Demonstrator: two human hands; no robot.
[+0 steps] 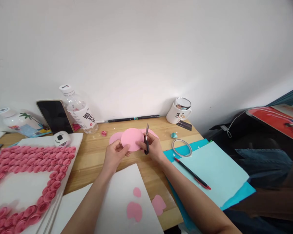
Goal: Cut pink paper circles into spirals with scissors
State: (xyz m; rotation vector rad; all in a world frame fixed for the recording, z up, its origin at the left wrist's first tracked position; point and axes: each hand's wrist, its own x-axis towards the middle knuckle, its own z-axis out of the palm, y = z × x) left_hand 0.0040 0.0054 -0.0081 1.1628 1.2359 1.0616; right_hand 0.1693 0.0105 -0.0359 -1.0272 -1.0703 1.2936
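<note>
A round piece of pink paper is held up over the wooden desk. My left hand pinches its lower left edge between thumb and fingers. My right hand grips a pair of scissors with black handles, blades pointing up, while its thumb rests on the paper's right edge. Behind the held circle, more pink paper shows on both sides. Pink paper scraps lie below on a white board, and another pink scrap lies on the wood beside it.
At left, a white board carries rows of pink paper roses. A bottle, a phone and a mug stand by the wall. On the right, a tape roll and a pen lie on blue paper sheets.
</note>
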